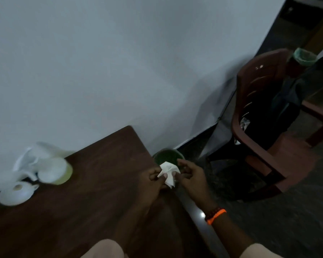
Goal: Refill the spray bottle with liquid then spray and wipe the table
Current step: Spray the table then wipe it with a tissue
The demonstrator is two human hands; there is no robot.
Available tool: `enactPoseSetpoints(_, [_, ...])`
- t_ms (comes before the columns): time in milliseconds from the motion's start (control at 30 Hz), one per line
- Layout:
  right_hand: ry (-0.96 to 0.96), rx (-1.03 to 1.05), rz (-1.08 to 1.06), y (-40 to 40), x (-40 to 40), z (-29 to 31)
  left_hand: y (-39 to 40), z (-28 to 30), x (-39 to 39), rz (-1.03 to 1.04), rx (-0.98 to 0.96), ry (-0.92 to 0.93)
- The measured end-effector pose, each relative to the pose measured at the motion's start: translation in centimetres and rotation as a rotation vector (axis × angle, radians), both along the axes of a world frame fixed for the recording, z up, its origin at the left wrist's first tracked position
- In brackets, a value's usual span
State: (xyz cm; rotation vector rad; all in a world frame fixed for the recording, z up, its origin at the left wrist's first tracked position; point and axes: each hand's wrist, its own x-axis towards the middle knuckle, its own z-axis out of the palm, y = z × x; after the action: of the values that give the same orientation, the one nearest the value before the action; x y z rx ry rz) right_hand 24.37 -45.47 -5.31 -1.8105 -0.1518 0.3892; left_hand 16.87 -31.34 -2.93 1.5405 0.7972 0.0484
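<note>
Both hands meet at the table's (93,183) right edge: the left hand (151,183) pinches a crumpled white tissue (167,172), and the right hand (191,176) touches it with loosely curled fingers. Beyond them a green bin (165,155) sits on the floor. Far left on the dark wood stands the blurred, pale spray bottle (50,166) beside a white, rounded funnel (17,192).
</note>
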Motion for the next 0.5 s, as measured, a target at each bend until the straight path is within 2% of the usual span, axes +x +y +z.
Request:
enactPoseSetpoints(133, [0.114, 0.014, 0.072, -0.1, 9.0, -2.8, 1.8, -2.6, 9.9, -0.19, 0.215, 0.073])
enactPoseSetpoints(267, [0.212, -0.002, 0.043, 1.5, 15.9, -7.9, 3.9, -7.1, 17.8, -0.299, 0.393, 0.203])
enactPoseSetpoints(500, [0.253, -0.139, 0.045, 5.4, 21.8, -16.5, 6.8, -14.6, 24.2, -0.287, 0.354, 0.391])
